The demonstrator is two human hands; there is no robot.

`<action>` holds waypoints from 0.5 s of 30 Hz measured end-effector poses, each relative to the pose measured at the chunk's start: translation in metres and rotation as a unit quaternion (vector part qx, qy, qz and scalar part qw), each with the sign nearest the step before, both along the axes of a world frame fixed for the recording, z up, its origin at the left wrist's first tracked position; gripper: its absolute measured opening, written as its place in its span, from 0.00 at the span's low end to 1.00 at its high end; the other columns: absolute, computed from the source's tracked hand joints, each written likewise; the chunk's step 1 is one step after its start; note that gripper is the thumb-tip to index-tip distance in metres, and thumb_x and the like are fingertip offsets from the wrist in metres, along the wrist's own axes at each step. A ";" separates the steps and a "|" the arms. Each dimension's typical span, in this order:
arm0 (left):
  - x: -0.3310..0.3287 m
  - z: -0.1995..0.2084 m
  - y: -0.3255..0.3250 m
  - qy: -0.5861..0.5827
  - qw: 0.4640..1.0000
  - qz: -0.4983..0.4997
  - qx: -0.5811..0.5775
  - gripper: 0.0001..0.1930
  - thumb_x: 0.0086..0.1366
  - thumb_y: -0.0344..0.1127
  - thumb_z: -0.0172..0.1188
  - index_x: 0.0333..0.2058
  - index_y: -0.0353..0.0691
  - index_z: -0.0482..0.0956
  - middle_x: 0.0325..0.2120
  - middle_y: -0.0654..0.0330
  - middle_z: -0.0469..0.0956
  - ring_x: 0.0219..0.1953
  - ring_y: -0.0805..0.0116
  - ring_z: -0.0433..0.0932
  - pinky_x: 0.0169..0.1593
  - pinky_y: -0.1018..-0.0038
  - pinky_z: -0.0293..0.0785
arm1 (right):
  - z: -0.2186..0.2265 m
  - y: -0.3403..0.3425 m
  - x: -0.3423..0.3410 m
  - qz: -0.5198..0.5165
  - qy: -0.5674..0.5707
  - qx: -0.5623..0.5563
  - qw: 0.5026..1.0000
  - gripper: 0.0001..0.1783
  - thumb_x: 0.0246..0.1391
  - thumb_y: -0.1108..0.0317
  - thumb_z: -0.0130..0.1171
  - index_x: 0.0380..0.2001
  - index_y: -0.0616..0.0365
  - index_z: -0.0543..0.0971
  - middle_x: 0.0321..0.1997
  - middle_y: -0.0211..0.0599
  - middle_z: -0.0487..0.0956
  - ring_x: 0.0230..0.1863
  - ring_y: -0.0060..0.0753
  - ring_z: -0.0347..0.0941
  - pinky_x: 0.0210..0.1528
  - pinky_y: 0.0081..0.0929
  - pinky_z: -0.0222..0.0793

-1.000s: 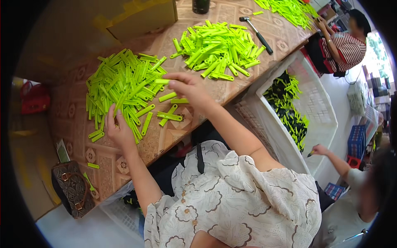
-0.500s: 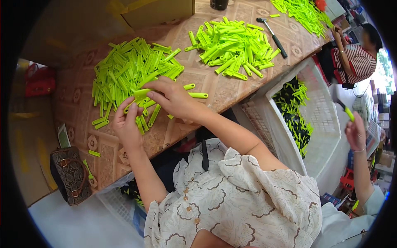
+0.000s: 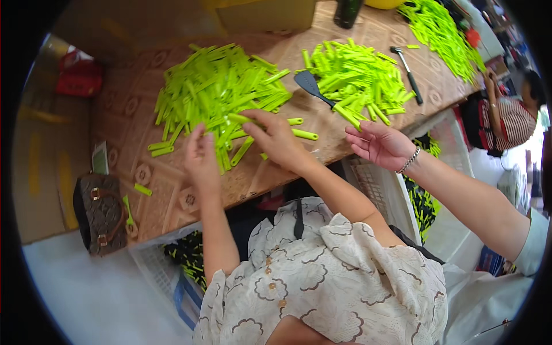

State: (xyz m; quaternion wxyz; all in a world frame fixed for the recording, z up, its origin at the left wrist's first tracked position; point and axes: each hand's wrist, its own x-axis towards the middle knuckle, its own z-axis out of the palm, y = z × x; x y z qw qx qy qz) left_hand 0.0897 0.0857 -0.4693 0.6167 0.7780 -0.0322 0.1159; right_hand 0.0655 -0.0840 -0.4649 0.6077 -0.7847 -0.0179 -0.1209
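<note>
Above the near edge of the left pile of lime-green plastic handles (image 3: 213,86), my right hand (image 3: 279,141) pinches one green handle (image 3: 237,118) between thumb and fingers. My left hand (image 3: 201,158) is slightly blurred, raised just left of it, fingers apart with nothing seen in them. Several loose handles lie on the table under and beside my hands. From the right, another person's hand (image 3: 376,144) with a chain bracelet reaches in, palm up, at the handle end of a spatula (image 3: 310,85) with a black blade and green handle, beside the second handle pile (image 3: 362,75).
A black-handled hammer (image 3: 409,75) lies right of the second pile. A dark bottle (image 3: 347,12) and a cardboard box (image 3: 267,16) stand at the back. A brown handbag (image 3: 100,214) sits at the left edge. White crates (image 3: 457,190) stand below the table; a person in stripes (image 3: 506,118) is farther right.
My left hand has come off the green handle, which stays in my right. The other person's hand has come in over the table with the spatula. My view has shifted, moving the scene rightward.
</note>
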 end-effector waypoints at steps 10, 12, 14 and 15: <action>-0.025 0.016 -0.017 -0.121 0.963 -0.105 0.218 0.12 0.60 0.29 0.58 0.43 0.35 0.77 0.41 0.53 0.75 0.41 0.59 0.76 0.43 0.70 0.74 | 0.016 -0.007 0.035 -0.118 -0.136 -0.151 0.972 0.14 0.55 0.74 0.54 0.46 0.62 0.75 0.41 0.51 0.77 0.42 0.50 0.75 0.44 0.33 0.70; -0.016 0.009 -0.023 -0.197 0.920 -0.145 0.305 0.13 0.58 0.29 0.57 0.43 0.36 0.77 0.44 0.51 0.74 0.48 0.50 0.72 0.53 0.62 0.68 | 0.020 -0.016 0.041 -0.114 -0.109 -0.156 0.975 0.16 0.55 0.74 0.54 0.48 0.61 0.75 0.44 0.50 0.76 0.45 0.50 0.73 0.47 0.35 0.69; -0.004 0.002 -0.031 -0.231 0.898 -0.157 0.339 0.15 0.59 0.29 0.57 0.46 0.39 0.77 0.48 0.51 0.72 0.52 0.49 0.69 0.56 0.59 0.64 | 0.019 -0.024 0.045 -0.125 -0.190 -0.257 0.939 0.18 0.53 0.74 0.55 0.48 0.60 0.74 0.45 0.49 0.76 0.47 0.51 0.71 0.50 0.37 0.66; 0.005 -0.001 -0.036 -0.262 0.875 -0.167 0.371 0.16 0.60 0.29 0.56 0.48 0.41 0.76 0.51 0.51 0.71 0.56 0.48 0.66 0.58 0.56 0.61 | 0.021 -0.029 0.041 -0.104 -0.182 -0.234 0.949 0.16 0.52 0.74 0.57 0.46 0.60 0.75 0.44 0.47 0.76 0.47 0.51 0.70 0.50 0.40 0.65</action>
